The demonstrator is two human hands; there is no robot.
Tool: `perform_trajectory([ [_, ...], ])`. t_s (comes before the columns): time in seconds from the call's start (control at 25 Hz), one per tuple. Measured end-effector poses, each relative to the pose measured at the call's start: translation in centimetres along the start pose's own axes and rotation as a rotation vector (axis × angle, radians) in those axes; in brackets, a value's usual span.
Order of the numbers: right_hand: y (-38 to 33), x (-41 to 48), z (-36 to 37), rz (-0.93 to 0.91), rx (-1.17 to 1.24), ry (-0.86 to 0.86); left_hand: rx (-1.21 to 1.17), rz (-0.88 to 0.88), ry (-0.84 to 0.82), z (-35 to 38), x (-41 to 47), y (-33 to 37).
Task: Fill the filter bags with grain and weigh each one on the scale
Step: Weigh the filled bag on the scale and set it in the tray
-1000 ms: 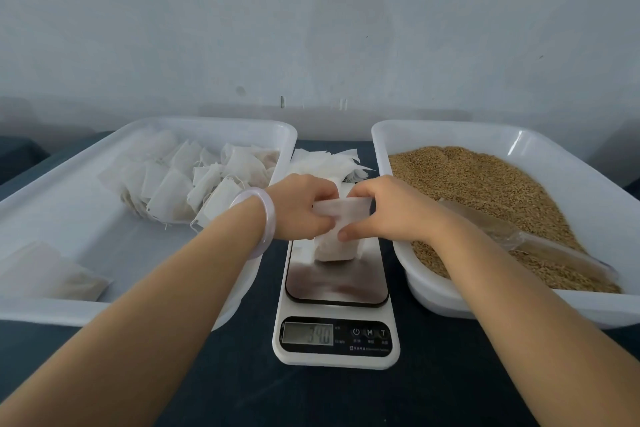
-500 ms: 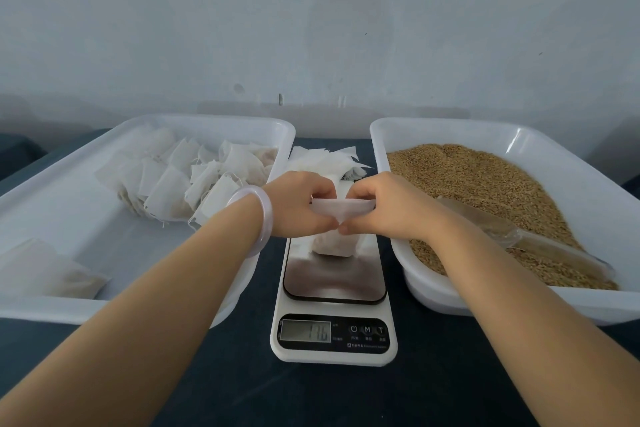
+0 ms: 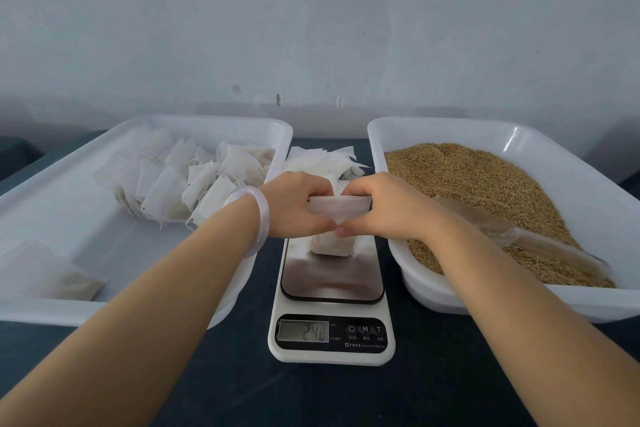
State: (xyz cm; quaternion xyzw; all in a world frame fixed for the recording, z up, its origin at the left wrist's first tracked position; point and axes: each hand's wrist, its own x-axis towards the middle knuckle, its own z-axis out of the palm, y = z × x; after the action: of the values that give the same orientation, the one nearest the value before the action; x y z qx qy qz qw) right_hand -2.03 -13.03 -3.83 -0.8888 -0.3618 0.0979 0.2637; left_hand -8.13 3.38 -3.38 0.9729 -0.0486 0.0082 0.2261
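Note:
A white filter bag [image 3: 337, 211] stands on the far end of the scale [image 3: 332, 291], its lower part resting on the steel plate. My left hand [image 3: 294, 206] pinches the bag's top edge from the left and my right hand [image 3: 377, 206] pinches it from the right, thumbs meeting in front. The display [image 3: 303, 330] shows digits. Brown grain [image 3: 485, 184] fills the white tray [image 3: 446, 302] on the right, with a clear scoop [image 3: 519, 239] lying in it.
On the left, a white tray [image 3: 52, 312] holds a heap of filled bags [image 3: 187, 177] and one flat bag [image 3: 41, 270] near its front corner. A stack of empty bags [image 3: 322, 158] lies behind the scale. A wall rises just behind the dark table [image 3: 311, 399].
Both hands have pulled the bag's top edge out flat and wider between them. The reading on the scale's display has changed.

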Motion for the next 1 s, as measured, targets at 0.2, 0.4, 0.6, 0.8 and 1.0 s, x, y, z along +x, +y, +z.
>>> perform_trajectory([
  [0.2, -0.09, -0.09, -0.05, -0.008, -0.01, -0.005, 0.006, 0.001, -0.004, -0.02, -0.07, 0.07],
  [0.4, -0.05, -0.08, -0.03, -0.009, -0.006, -0.006, 0.015, 0.007, -0.009, -0.06, -0.13, 0.1],
  [0.6, -0.03, -0.14, -0.02, -0.007, -0.008, -0.007, 0.018, 0.012, -0.017, -0.12, -0.13, 0.11],
  [0.8, -0.08, -0.18, 0.03, 0.0, -0.006, -0.021, 0.011, 0.011, -0.015, -0.08, -0.14, 0.09],
  [1.0, -0.01, -0.11, 0.02, -0.004, -0.004, -0.019, 0.006, -0.001, -0.019, -0.04, -0.14, 0.11],
])
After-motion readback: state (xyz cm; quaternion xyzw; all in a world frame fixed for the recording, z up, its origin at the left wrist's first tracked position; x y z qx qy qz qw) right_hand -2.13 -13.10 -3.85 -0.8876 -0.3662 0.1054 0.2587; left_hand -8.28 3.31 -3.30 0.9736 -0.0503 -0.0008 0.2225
